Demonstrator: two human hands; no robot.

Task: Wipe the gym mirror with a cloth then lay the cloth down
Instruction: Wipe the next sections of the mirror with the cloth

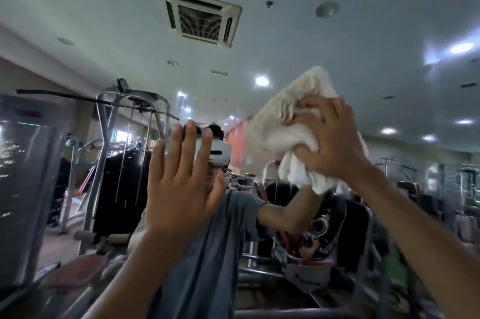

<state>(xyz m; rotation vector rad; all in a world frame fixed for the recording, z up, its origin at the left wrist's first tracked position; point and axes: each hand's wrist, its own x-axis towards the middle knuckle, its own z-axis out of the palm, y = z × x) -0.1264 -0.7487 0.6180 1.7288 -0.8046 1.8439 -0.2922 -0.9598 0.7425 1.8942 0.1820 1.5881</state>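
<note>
The gym mirror (pixel 285 33) fills the whole view and reflects the ceiling, the machines and a person in a grey shirt. My right hand (pixel 330 139) is raised at the right and grips a bunched white cloth (pixel 283 121), pressing it against the glass. The cloth is blurred, and one corner of it sticks up to the left of my fingers. My left hand (pixel 179 181) is held up flat against the mirror at centre left, fingers straight and spread, holding nothing.
Reflected in the glass are a cable machine (pixel 122 163) at the left, more gym machines (pixel 454 202) at the right, a ceiling air-conditioning unit (pixel 200 17) and several ceiling lights. A metal frame (pixel 272 313) crosses the bottom of the view.
</note>
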